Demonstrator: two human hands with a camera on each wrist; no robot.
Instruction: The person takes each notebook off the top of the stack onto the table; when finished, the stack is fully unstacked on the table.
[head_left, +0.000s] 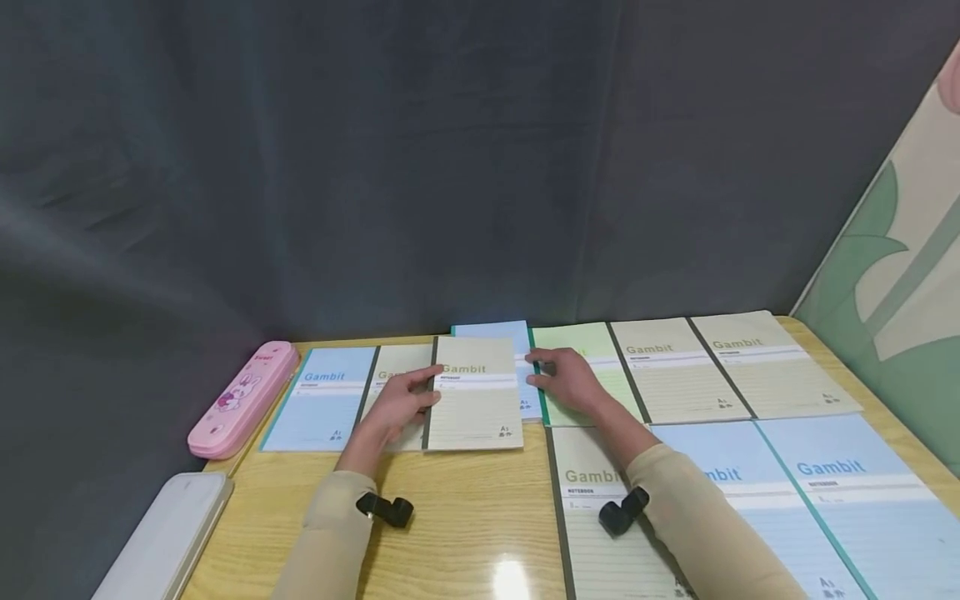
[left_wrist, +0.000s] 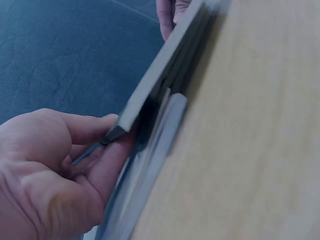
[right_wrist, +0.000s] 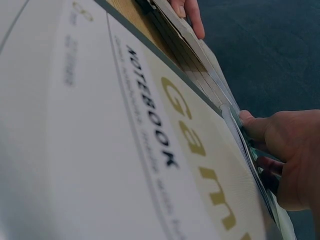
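Observation:
My left hand [head_left: 396, 407] pinches the dark spine edge of a beige "Gambit" notebook [head_left: 480, 408], thumb and fingers on either side. This notebook overlaps another beige notebook [head_left: 408, 439] on its left and a blue notebook [head_left: 491, 328] behind it. Just right of the pinched notebook, my right hand [head_left: 572, 379] rests with thumb and index finger spread at the blue notebook's right edge, beside the green spine of a pale green notebook [head_left: 581, 337]. In the right wrist view, its fingertips [right_wrist: 246, 116] touch the notebook edges; the lower fingers are partly hidden.
A blue notebook [head_left: 318, 408] lies at the left, by a pink pencil case [head_left: 243, 400] and a white flat object [head_left: 165, 533]. Beige notebooks [head_left: 675, 375] lie at the back right. In front are a beige notebook [head_left: 592, 533] and blue notebooks [head_left: 847, 500]. A dark curtain [head_left: 450, 167] hangs behind the table.

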